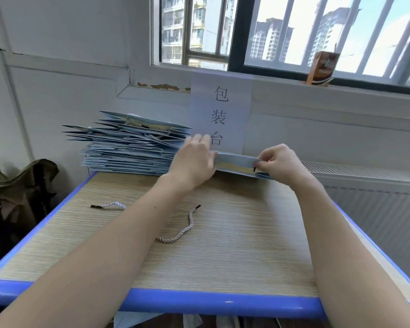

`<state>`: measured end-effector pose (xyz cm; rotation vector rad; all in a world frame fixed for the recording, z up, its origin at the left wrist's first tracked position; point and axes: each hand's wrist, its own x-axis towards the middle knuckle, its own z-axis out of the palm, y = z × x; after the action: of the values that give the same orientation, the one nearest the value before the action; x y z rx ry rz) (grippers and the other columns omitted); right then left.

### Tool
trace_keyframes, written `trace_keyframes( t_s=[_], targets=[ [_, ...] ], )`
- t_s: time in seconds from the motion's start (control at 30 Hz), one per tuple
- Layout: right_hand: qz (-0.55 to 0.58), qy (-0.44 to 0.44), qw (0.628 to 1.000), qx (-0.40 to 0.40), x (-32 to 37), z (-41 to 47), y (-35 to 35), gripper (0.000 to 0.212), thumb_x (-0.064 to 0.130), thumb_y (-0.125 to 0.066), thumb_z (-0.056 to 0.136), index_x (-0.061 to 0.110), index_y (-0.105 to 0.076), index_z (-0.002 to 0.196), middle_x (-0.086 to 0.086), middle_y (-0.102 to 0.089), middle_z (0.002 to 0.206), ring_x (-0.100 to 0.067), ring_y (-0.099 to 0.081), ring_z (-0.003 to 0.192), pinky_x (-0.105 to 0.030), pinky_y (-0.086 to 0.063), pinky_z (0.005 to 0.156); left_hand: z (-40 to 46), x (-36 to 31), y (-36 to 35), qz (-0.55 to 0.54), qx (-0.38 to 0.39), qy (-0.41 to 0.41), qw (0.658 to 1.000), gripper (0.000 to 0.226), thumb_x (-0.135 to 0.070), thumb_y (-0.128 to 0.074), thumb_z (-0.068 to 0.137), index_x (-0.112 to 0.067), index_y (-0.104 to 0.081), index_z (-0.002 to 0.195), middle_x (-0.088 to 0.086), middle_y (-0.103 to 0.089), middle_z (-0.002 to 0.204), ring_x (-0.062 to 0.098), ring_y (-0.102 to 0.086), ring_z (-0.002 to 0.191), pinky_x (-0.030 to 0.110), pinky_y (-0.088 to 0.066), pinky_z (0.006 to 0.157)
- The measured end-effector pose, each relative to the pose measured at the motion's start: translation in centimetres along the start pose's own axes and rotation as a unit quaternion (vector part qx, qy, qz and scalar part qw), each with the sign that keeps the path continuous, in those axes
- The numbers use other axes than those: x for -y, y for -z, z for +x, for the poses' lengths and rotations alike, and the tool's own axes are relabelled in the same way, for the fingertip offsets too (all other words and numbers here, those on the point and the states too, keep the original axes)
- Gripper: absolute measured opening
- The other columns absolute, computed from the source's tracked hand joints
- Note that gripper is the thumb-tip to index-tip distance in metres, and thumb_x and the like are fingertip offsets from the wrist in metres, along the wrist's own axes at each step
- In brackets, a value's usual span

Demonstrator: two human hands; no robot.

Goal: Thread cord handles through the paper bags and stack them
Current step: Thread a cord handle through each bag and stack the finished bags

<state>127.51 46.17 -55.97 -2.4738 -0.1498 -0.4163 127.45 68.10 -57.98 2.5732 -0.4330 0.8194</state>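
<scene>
Currently threading | paper bag (237, 163): light, thin, creases easily, hold by stiff top fold | right hand (278, 162) grip pinches black cord tip (254, 169) at bag edge | left hand (195, 159) flat, steadying bag | spare cord (175, 236) limp on counter (234, 245)

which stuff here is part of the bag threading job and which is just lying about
Job:
- flat light-blue paper bag held by left hand and right hand
- stack of light-blue paper bags
- two loose white twisted cords with black tips

Lying about:
- brown drink carton on windowsill
- olive-green jacket
- white paper sign
</scene>
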Motion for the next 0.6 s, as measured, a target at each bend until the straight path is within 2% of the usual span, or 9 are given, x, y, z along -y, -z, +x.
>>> trace_keyframes(
  t_s=[0.07, 0.17, 0.27, 0.37, 0.47, 0.6],
  targets=[
    [-0.008, -0.004, 0.999, -0.033, 0.0, 0.2, -0.2, 0.016, 0.015, -0.067, 0.093, 0.009, -0.074, 0.079, -0.004, -0.063, 0.072, -0.014, -0.054, 0.066, -0.021, -0.04, 0.054, -0.1, 0.3, 0.3, -0.005, 0.021, 0.038, 0.999, 0.038, -0.039, -0.057, 0.098, -0.004, -0.054, 0.113, 0.013, -0.054, 0.112, 0.027, -0.05, 0.106, 0.037, -0.044, 0.093],
    [0.001, -0.014, 0.998, -0.055, 0.1, 0.4, -0.4, 0.015, 0.016, -0.066, 0.093, 0.011, -0.073, 0.081, -0.004, -0.062, 0.076, -0.016, -0.053, 0.069, -0.022, -0.04, 0.055, -0.3, 0.1, 0.2, 0.012, 0.024, 0.059, 0.998, 0.044, -0.034, -0.068, 0.092, -0.003, -0.052, 0.119, 0.015, -0.053, 0.12, 0.028, -0.05, 0.113, 0.035, -0.042, 0.095],
    [0.003, -0.007, 0.999, -0.047, 0.1, 0.4, -0.4, 0.015, 0.016, -0.066, 0.094, 0.009, -0.074, 0.083, -0.004, -0.063, 0.078, -0.016, -0.054, 0.071, -0.022, -0.041, 0.057, -0.5, 0.1, -0.3, 0.058, 0.041, 0.07, 0.995, 0.046, -0.037, -0.065, 0.094, -0.003, -0.053, 0.124, 0.015, -0.055, 0.124, 0.029, -0.049, 0.12, 0.035, -0.042, 0.096],
    [0.01, -0.008, 0.999, -0.04, 0.3, 0.2, -0.3, 0.016, 0.016, -0.067, 0.094, 0.009, -0.073, 0.082, -0.003, -0.062, 0.075, -0.011, -0.052, 0.067, -0.022, -0.04, 0.056, -0.5, -0.2, -1.0, 0.083, 0.023, 0.052, 0.995, 0.051, -0.046, -0.06, 0.095, -0.005, -0.053, 0.124, 0.013, -0.052, 0.124, 0.028, -0.047, 0.121, 0.035, -0.042, 0.096],
    [0.026, -0.009, 0.999, -0.039, 0.5, 0.1, -0.5, 0.015, 0.016, -0.069, 0.093, 0.006, -0.075, 0.084, -0.004, -0.061, 0.071, -0.012, -0.051, 0.064, -0.024, -0.039, 0.055, -0.4, -0.4, -1.4, 0.085, 0.001, 0.027, 0.996, 0.039, -0.039, -0.06, 0.096, -0.008, -0.052, 0.119, 0.011, -0.055, 0.119, 0.028, -0.053, 0.113, 0.034, -0.043, 0.088],
    [0.029, -0.021, 0.999, -0.027, 0.4, 0.2, -0.6, 0.015, 0.016, -0.069, 0.092, 0.004, -0.076, 0.086, -0.004, -0.061, 0.069, -0.013, -0.051, 0.063, -0.024, -0.039, 0.055, -0.4, -0.6, -1.1, 0.045, -0.011, 0.02, 0.999, 0.003, -0.012, -0.049, 0.096, -0.01, -0.051, 0.098, 0.013, -0.065, 0.104, 0.031, -0.061, 0.094, 0.032, -0.037, 0.07]
  ],
)
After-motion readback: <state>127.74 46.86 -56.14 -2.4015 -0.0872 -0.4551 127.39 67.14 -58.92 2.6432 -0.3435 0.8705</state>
